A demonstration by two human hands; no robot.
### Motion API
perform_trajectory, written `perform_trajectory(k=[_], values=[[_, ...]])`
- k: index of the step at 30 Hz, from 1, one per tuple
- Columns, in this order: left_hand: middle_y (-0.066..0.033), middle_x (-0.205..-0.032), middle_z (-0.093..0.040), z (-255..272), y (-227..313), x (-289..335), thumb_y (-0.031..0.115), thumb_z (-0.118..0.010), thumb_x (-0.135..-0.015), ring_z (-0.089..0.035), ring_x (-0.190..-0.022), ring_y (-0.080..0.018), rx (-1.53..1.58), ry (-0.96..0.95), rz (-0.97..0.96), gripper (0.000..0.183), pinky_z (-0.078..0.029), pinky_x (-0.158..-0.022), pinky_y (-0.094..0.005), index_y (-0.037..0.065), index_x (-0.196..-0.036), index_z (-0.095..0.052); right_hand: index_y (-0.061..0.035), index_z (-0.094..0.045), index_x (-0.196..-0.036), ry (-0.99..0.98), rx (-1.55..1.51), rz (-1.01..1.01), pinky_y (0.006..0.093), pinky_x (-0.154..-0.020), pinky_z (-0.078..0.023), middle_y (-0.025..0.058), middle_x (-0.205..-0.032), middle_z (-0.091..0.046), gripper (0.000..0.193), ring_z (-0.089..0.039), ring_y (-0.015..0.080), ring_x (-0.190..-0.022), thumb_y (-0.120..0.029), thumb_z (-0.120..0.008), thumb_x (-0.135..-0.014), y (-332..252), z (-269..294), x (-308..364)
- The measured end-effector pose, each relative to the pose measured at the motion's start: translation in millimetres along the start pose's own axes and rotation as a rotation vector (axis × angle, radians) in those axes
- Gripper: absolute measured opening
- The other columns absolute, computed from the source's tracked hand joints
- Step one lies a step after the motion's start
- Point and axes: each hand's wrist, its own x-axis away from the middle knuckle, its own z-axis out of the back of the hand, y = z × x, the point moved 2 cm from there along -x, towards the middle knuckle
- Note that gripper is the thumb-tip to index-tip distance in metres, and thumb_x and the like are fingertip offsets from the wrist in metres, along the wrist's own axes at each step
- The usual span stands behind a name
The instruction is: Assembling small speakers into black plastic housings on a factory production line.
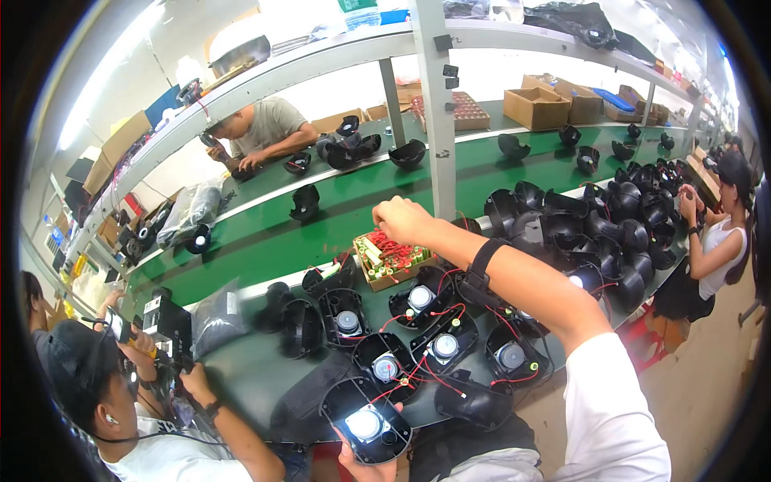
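Observation:
My left hand [361, 467] grips a black speaker housing [344, 402] from below at the front edge of the bench; a bright round speaker sits in it. My right arm stretches forward, and my right hand [403, 220] is over a small cardboard box [391, 281] packed with green battery packs [372, 255] and red wires. Its fingers are curled together; whatever they may hold is hidden. Between my hands lie several open black housings with speakers and red wires, among them one housing [444, 347] in the middle.
Behind the box runs a green conveyor belt [265, 233] carrying black shells. A metal post [438, 112] rises beyond my right hand. A large heap of black shells [594, 225] lies to the right. Co-workers sit at left, far side and right; a plastic bag [218, 320] lies left.

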Motion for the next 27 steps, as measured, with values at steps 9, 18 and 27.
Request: perform_trajectory(k=[9,18,27], values=[[-0.0137,-0.149,-0.049,-29.3,1.3,-2.3,0.031,-0.057,-0.097,-0.051,-0.134,-0.0318,-0.174,0.191,-0.052,0.066,-0.039,-0.115,-0.0517,0.017,-0.157,-0.032,0.0016,-0.069,-0.107,-0.118,0.051,-0.030,0.0484,-0.089,-0.057,0.0256,-0.112,-0.069,0.027,-0.069,0.0408,-0.105,-0.010,-0.070,-0.083,-27.3,-46.2,-13.1],[-0.0131,-0.139,-0.054,-80.6,-13.9,-9.5,0.064,-0.052,-0.089,-0.053,-0.128,-0.0508,-0.516,-0.069,-0.227,0.077,-0.056,-0.090,-0.0541,0.020,-0.150,-0.037,-0.0010,-0.066,-0.113,0.017,0.055,0.053,0.0512,-0.091,-0.057,0.0289,-0.125,-0.054,0.031,-0.063,0.0517,-0.108,-0.001,-0.061,-0.083,-30.1,-30.2,-21.0],[-0.0206,-0.143,-0.051,-109.1,-12.1,-18.1,0.059,-0.051,-0.092,-0.055,-0.125,-0.0500,-0.480,-0.129,-0.149,0.078,-0.055,-0.098,-0.0530,0.012,-0.152,-0.033,0.0010,-0.067,-0.103,0.219,-0.430,0.006,0.0342,-0.059,-0.057,0.0132,-0.074,-0.070,0.020,-0.072,0.0208,-0.066,-0.008,-0.074,-0.086,-40.3,99.6,49.6]])
